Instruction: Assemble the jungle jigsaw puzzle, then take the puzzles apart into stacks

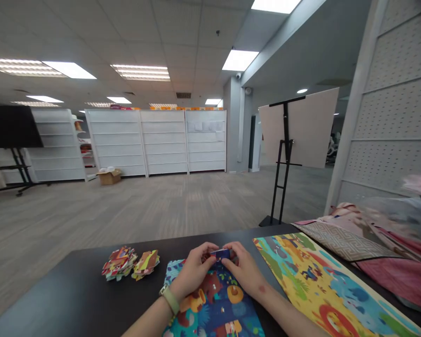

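Head view: left hand and right hand together grip a small dark-blue printed piece at the far end of a blue illustrated sheet on the black worktop.

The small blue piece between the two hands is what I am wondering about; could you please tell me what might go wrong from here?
The small blue piece is at the fingertips of the left hand and right hand, so it might slip; against the blue picture below, it could be hard to spot.

The left pile and the smaller pile sit loosely side by side, so a nudge could mix them.
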{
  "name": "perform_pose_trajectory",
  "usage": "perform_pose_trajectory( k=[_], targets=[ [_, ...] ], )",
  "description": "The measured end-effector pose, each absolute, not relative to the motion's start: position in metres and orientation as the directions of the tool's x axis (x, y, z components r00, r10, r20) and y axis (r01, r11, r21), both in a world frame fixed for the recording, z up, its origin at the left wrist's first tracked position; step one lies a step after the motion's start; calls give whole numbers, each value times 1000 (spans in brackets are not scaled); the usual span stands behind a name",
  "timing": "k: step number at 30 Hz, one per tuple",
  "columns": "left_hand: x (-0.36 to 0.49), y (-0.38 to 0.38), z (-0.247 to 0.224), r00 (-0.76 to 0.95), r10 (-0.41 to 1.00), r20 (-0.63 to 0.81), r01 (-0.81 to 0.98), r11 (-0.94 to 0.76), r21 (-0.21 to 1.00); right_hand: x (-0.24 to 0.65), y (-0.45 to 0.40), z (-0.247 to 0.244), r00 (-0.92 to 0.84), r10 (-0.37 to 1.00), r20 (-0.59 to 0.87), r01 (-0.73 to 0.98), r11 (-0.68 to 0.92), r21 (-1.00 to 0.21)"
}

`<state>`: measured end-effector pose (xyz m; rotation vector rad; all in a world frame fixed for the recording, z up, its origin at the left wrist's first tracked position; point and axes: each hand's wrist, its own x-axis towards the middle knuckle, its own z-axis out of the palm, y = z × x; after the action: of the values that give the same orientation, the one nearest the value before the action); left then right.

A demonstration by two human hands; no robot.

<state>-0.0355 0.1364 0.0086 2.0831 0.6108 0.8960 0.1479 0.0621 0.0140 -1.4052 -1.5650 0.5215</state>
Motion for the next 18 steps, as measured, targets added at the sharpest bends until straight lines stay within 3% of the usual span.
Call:
perform_pose_trajectory(
  k=[5,12,18],
  targets=[
    [-37,127,14,655,649,386,173,-626,760,158,66,14,121,929,349,649,192,-736],
    [-38,109,22,742,568,357,296,-755,586,192,74,11,246,899,364,844,-14,-536],
    [-36,107,24,794,511,329,313,-808,499,181,54,27,65,941,332,907,83,-413]
  ],
)
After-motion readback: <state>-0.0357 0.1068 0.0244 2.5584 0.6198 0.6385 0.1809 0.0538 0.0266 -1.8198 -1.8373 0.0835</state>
